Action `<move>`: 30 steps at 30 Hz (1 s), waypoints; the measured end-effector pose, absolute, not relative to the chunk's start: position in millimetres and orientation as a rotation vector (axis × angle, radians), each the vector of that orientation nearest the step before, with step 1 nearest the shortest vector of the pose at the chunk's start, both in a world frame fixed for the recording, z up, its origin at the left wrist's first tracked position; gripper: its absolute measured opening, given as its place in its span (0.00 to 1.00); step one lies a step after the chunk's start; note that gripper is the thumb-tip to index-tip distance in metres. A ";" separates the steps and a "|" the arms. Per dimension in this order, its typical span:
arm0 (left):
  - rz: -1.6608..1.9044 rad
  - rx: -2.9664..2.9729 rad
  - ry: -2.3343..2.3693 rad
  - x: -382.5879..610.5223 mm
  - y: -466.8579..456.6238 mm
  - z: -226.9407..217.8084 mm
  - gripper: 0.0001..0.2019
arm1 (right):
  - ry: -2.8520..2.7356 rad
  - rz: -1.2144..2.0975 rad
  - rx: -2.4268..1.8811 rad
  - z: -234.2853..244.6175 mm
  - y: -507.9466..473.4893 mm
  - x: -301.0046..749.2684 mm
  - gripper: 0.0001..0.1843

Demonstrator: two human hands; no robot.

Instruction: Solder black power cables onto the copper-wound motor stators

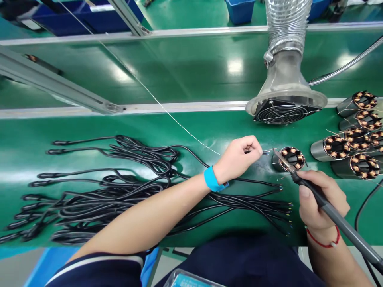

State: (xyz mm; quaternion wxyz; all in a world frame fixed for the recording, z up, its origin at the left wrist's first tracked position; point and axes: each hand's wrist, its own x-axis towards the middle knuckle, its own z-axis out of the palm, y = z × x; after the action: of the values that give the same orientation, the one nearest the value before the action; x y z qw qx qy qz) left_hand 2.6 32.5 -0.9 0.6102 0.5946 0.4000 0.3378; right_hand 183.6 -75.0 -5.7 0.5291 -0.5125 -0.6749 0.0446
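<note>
My left hand (pixel 241 156) is closed, thumb and fingers pinched on the end of a black cable (pixel 196 155). Thin solder wire (pixel 179 124) runs down from the upper left into the same hand. Past the fingertips, short wire ends stick out toward the right. My right hand (pixel 321 197) grips a soldering iron (pixel 347 226) by its dark handle. Its metal tip points up and left, close to those wire ends; I cannot tell whether they touch. Just behind the tip, a motor stator (pixel 277 164) with copper windings stands on the green bench.
Several coiled black cables (pixel 89 207) lie across the left and front of the bench (pixel 209 131). More stators (pixel 321 150) are grouped at the right. A fume extractor hood (pixel 284 95) hangs above the work. Blue bins (pixel 239 10) stand at the back, behind metal rails.
</note>
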 end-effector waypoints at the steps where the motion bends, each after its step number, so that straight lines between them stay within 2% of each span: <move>1: 0.781 1.376 0.922 2.6 32.5 -0.8 0.05 | -1.619 0.123 -1.223 -5.3 -74.8 183.8 0.14; 13: 0.779 1.415 0.938 4.3 33.7 -2.0 0.06 | -1.655 0.228 -1.211 -2.0 -73.7 183.4 0.15; 30: 0.813 1.413 0.916 4.7 34.1 -1.9 0.08 | -1.653 0.190 -1.183 -1.8 -71.9 184.1 0.15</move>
State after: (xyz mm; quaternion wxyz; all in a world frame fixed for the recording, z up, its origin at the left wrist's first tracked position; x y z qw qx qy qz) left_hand 4.7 34.1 -1.9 0.5937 0.6081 0.3942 0.3497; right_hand 184.1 -71.9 -1.8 0.5228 -0.4939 -0.6903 0.0795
